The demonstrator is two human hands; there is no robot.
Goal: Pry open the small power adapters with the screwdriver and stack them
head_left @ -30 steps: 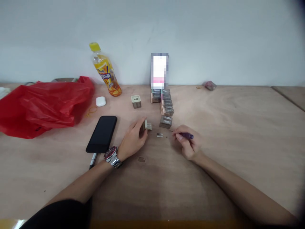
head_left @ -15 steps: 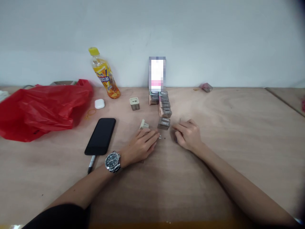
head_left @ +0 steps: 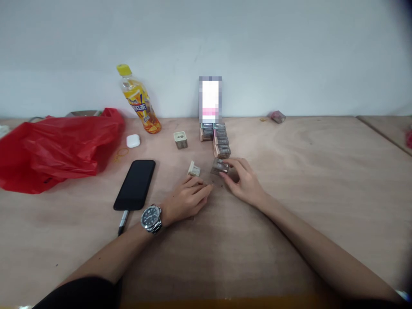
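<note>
My right hand (head_left: 243, 179) grips a smoky see-through sharpener case (head_left: 219, 166) between thumb and fingers at its right side; the case rests on the table. My left hand (head_left: 189, 196) lies low on the table with its fingers drawn together, and whatever is under the fingertips is too small or hidden to make out. Just beyond its knuckles stands a cream sharpener insert (head_left: 194, 168). A cream two-hole pencil sharpener (head_left: 180, 140) stands farther back on the left. Tiny dark specks lie between the two hands.
Several boxed sharpeners (head_left: 221, 140) line up before a propped phone (head_left: 210, 98) with a blurred screen. To the left are a black phone (head_left: 135, 184), a white earbud case (head_left: 133, 140), a drink bottle (head_left: 140, 103) and a red plastic bag (head_left: 64, 150). A pinkish sharpener (head_left: 277, 116) lies by the wall.
My right hand has moved left and taken hold of the smoky case. The small pale piece by my left fingertips no longer shows; that hand has barely moved.
</note>
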